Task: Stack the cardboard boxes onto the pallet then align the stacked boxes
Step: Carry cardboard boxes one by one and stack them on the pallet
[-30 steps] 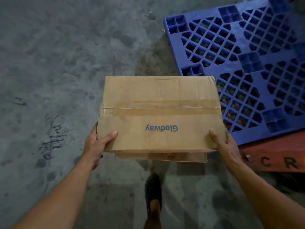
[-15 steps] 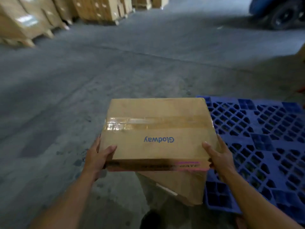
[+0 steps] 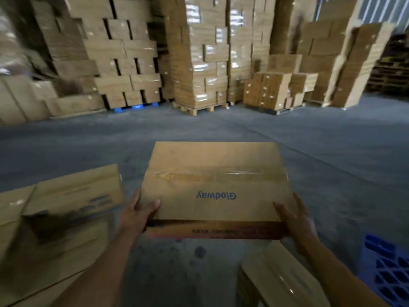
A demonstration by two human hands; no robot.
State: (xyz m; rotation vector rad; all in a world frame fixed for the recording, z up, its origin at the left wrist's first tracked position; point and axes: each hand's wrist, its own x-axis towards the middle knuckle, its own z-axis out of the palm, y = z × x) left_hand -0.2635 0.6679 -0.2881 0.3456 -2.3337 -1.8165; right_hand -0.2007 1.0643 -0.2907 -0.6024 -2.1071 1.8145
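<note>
I hold a taped brown cardboard box (image 3: 212, 178) printed "Glodway" level in front of me, above the grey floor. My left hand (image 3: 136, 212) grips its near left corner and my right hand (image 3: 294, 218) grips its near right corner. The blue plastic pallet (image 3: 385, 269) shows only as a corner at the lower right, to the right of and below the box. Another cardboard box (image 3: 276, 278) lies low beside the pallet, under my right forearm.
A blurred pile of cardboard boxes (image 3: 57, 218) stands close on my left. Tall wrapped box stacks on pallets (image 3: 199, 54) line the far wall. Grey concrete floor (image 3: 332, 151) stretches between them and me.
The view has swung up from the floor and pallet to the warehouse wall. The pallet slid to the lower right corner. Both hands kept their grip on the box.
</note>
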